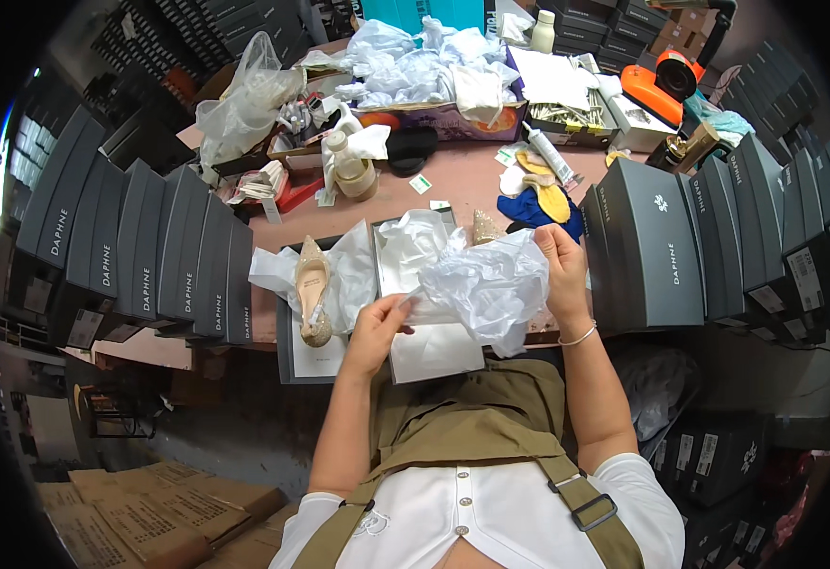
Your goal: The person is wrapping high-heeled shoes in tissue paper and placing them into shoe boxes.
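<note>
A crumpled sheet of white tissue paper (496,284) is stretched between my two hands above an open shoe box. My left hand (375,332) pinches its left edge, and my right hand (563,266) grips its upper right corner. Below the paper lies the white inside of a box lid (434,353). To the left, a glittery gold pointed shoe (313,289) rests on tissue in the grey shoe box (287,358). Behind the held paper a second glittery gold shoe (486,228) shows only in part. More white tissue (413,248) lies between the shoes.
Rows of grey shoe boxes (154,251) (657,247) wall in both sides of the pink table (415,204). At the back stand a carton heaped with tissue (415,71), a plastic bottle (350,166), a white tube (550,155), blue cloth (529,209) and an orange device (650,93).
</note>
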Demonstrator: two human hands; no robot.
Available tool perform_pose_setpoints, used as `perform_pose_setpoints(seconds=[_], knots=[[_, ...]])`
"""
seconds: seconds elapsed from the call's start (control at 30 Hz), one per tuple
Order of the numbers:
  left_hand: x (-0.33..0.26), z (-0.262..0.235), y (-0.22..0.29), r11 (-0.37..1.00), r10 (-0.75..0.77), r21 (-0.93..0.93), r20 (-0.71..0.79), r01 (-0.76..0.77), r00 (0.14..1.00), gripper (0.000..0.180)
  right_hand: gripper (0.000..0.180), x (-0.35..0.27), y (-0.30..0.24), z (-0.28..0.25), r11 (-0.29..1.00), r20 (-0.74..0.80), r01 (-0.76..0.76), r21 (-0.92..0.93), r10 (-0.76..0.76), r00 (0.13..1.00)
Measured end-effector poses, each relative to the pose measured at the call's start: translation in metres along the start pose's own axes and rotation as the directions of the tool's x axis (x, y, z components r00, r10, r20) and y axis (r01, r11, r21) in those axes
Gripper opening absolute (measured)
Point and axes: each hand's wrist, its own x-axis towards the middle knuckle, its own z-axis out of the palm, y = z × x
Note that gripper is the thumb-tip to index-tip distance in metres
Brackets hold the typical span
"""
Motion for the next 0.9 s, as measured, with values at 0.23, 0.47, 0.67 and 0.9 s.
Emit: perform_pose_setpoints(seconds=[0.23,0.47,0.67,0.9], knots=[[0.015,0.025,0.017,0.996,0.008,0.084,0.043,-0.011,0.999,0.047,0.028,-0.021,-0.001,0.019,0.993,0.459,0.018,-0.118,0.039,0.887],[-0.001,0.043,0.046,0.948,0.301,0.098,0.027,-0.302,0.953,0.051,0.038,-0.004,-0.038,0.021,0.948,0.688,0.157,-0.275,0.080,0.722],[0.006,0.014,0.037,0.992,0.069,0.092,0.188,-0.088,0.980,0.059,0.019,-0.022,-0.027,0.032,0.956,0.507,0.142,-0.256,0.008,0.862],[-0.004,-0.017,0.012,0.958,0.035,-0.287,0.042,-0.022,0.998,0.049,0.014,-0.004,-0.006,0.010,0.986,0.096,0.126,-0.106,-0.116,0.989]])
